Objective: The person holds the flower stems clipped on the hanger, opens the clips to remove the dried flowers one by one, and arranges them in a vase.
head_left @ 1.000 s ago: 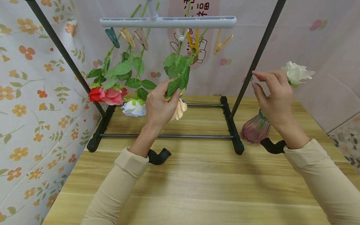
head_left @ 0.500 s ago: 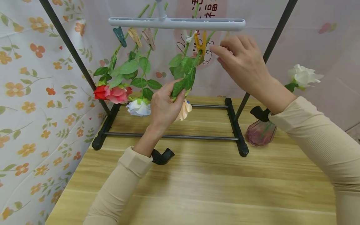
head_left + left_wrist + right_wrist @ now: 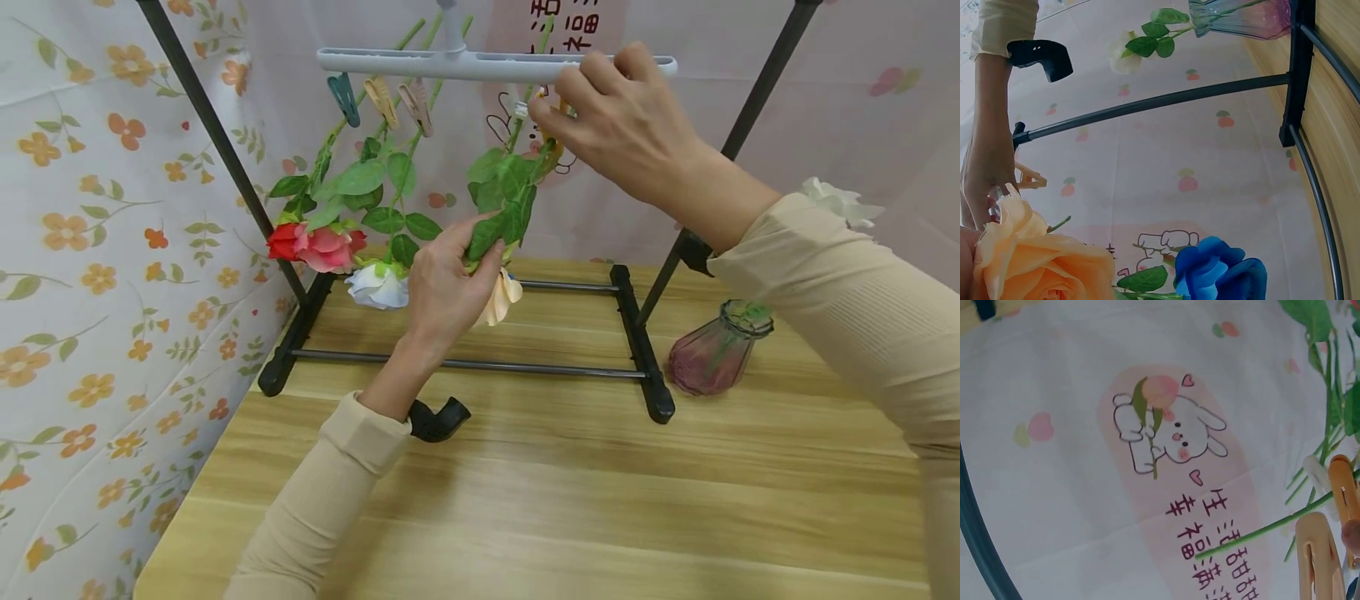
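Note:
My left hand [image 3: 453,287] grips the leafy stem of a peach rose [image 3: 502,300] that hangs head down; the bloom [image 3: 1047,259] fills the lower left of the left wrist view. Beside it there shows a blue rose [image 3: 1216,272], almost hidden in the head view. Just under the light grey hanger bar [image 3: 495,67], my right hand [image 3: 618,121] pinches a yellow-orange clothespin [image 3: 1342,487] on the stem; the hand covers most of it in the head view. A white clip [image 3: 521,109] and a paler peg [image 3: 1313,550] are close by.
Red, pink and pale blue roses [image 3: 378,286] hang at left from teal, yellow and beige pegs [image 3: 416,108]. A black rack frame [image 3: 465,364] stands on the wooden table [image 3: 525,500]. At right is a purple glass vase [image 3: 712,358] with a white rose [image 3: 843,202].
My right hand has moved from near the white rose up and left to the clothespin under the bar. The left hand keeps its grip on the stem. The view has shifted slightly.

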### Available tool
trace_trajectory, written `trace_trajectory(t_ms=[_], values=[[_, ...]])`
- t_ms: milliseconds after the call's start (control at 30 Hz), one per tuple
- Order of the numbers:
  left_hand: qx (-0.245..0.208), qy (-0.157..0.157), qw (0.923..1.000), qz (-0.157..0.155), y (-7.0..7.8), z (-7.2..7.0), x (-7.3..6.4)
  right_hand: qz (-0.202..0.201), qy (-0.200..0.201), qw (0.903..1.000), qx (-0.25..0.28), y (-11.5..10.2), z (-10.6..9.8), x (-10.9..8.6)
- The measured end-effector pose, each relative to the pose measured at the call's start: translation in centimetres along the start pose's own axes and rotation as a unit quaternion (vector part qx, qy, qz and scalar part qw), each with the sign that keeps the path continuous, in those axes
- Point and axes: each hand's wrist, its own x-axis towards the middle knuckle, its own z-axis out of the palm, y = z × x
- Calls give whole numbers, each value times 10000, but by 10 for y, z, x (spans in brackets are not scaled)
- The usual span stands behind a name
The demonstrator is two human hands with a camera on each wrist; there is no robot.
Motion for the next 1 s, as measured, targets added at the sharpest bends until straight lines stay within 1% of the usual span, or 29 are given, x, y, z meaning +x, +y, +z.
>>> trace_trajectory(t_ms=[67, 133, 200, 267, 467, 567, 767, 800, 867, 1000], values=[[36, -38, 10000, -1, 0, 1, 0, -198, -170, 9994, -240, 3, 0, 3], [98, -64, 9999, -12, 1, 1, 0, -350, -415, 9981, -284, 5, 0, 5], [155, -76, 9999, -17, 2, 1, 0, -495, -637, 9963, -302, 6, 1, 9], [205, -73, 9998, -12, 2, 1, 0, -605, -799, 9949, -133, 8, 1, 12], [258, -47, 9997, -6, 3, 0, 1, -998, -800, 9918, 16, 12, 3, 20], [245, -46, 9997, -21, 3, -1, 1, -1127, -852, 9900, 16, 13, 3, 22], [233, -115, 9997, -41, 3, -2, -1, -1407, -905, 9857, 195, 15, 1, 27], [244, -122, 9996, -40, 3, -2, -1, -1495, -938, 9840, 225, 16, 1, 29], [278, -127, 9995, -28, 3, -2, -1, -1700, -1156, 9783, 252, 18, -1, 33], [374, -133, 9992, 7, 3, -3, -1, -2141, -1832, 9592, 231, 22, -5, 43]])
